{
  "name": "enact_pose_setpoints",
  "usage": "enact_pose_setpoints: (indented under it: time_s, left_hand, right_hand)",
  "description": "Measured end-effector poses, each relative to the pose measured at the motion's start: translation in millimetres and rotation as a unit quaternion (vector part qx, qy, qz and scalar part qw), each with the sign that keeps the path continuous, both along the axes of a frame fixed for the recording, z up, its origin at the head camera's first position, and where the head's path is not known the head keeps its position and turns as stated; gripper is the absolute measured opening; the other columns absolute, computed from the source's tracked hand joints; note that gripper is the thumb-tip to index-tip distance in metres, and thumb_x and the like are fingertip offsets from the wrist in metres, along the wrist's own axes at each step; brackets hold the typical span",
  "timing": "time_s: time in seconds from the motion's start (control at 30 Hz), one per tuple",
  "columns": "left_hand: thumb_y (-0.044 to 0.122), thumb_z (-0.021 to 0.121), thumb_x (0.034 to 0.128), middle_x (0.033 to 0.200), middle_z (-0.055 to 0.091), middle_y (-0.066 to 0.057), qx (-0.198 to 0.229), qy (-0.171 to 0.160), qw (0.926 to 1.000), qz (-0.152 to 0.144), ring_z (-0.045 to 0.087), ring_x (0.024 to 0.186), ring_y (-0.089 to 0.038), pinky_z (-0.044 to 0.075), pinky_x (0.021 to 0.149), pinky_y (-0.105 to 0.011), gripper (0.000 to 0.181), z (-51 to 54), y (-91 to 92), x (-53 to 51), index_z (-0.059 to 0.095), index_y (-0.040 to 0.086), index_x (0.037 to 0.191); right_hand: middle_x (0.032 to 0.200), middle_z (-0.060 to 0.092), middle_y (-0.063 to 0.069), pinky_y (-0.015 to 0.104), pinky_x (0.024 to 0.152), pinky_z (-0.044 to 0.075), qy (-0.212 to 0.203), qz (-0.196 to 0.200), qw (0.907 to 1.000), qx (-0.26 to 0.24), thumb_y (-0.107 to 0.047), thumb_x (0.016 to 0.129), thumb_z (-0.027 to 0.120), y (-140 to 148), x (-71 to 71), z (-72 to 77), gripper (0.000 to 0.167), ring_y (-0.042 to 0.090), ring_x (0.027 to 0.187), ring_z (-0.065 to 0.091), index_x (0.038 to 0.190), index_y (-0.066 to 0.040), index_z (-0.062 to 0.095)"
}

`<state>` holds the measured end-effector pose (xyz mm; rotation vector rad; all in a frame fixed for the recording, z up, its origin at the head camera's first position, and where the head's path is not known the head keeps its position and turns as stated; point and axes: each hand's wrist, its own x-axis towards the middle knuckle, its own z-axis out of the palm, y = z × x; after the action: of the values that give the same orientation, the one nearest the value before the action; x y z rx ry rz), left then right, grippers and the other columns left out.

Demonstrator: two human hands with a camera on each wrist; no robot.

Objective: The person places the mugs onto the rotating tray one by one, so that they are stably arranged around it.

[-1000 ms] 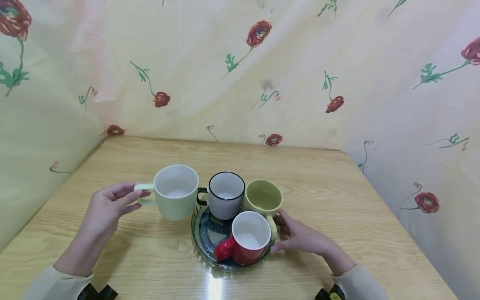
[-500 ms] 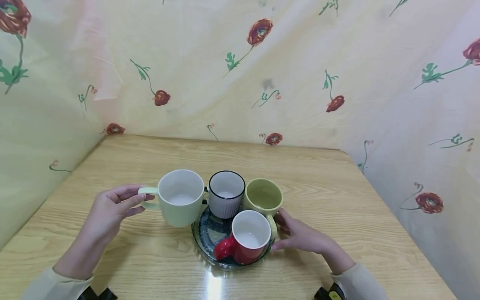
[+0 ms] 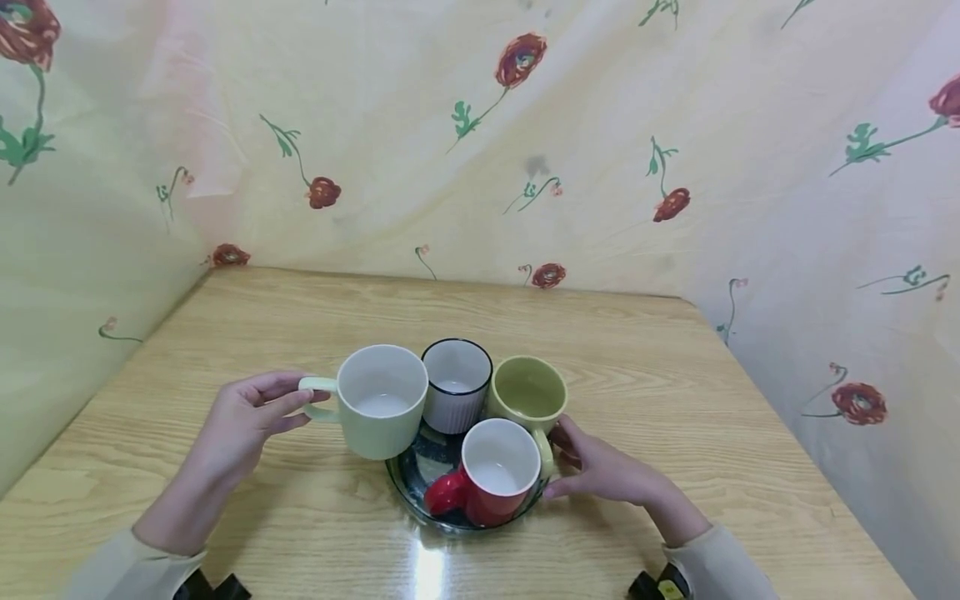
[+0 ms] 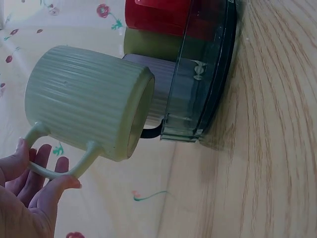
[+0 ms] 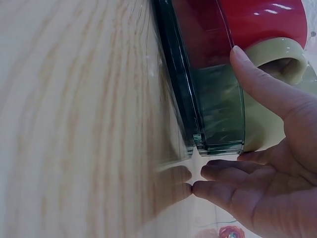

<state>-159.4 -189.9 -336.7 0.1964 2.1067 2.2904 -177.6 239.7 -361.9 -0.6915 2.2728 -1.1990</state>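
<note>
My left hand (image 3: 240, 421) pinches the handle of a pale green ribbed mug (image 3: 382, 433), held upright above the table. In the left wrist view the mug's base is off the table, beside the clear wall of a round dark-based tray (image 4: 185, 104). That tray (image 3: 427, 467) carries a white ribbed mug with a black rim (image 3: 453, 412), a yellow-green mug (image 3: 528, 396) and a red mug with a white inside (image 3: 495, 504). At the tray's right side my right hand (image 3: 603, 471) has its thumb at the rim and its fingers extended near the wall, close to the yellow-green mug's handle.
A light wood-grain table (image 3: 600, 333) lies under everything. Cloth printed with red flowers (image 3: 420, 150) hangs behind it and on both sides.
My left hand has moved right and slightly nearer with the pale green mug, which now covers the tray's left edge and the black-rimmed mug's handle. The right hand stays put.
</note>
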Motion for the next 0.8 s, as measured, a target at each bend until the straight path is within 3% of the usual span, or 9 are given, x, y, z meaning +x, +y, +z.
enact_pose_setpoints:
  time_s: [0.5,0.8]
  left_hand:
    - [0.005,0.063,0.0922,0.088,0.075,0.012,0.02,-0.023,0.9994,0.014,0.071,0.087,-0.002,0.059,0.07,-0.02,0.023,-2.4,12.5,-10.4,0.073,0.026,0.091]
    - [0.007,0.064,0.0922,0.085,0.075,0.013,0.015,-0.03,0.9993,0.018,0.071,0.085,-0.001,0.058,0.07,-0.019,0.022,0.1,21.9,-16.9,0.072,0.027,0.088]
  right_hand:
    - [0.154,0.018,0.036,0.06,0.111,0.03,0.015,0.003,0.9999,0.002,-0.023,0.08,0.078,1.0,-0.1,-1.3,0.106,0.055,0.139,0.026,0.152,0.006,0.005]
    - [0.15,0.025,0.039,0.062,0.109,0.032,0.032,0.004,0.9993,0.017,-0.023,0.08,0.078,2.6,1.4,1.6,0.103,0.056,0.134,0.033,0.149,0.011,0.01]
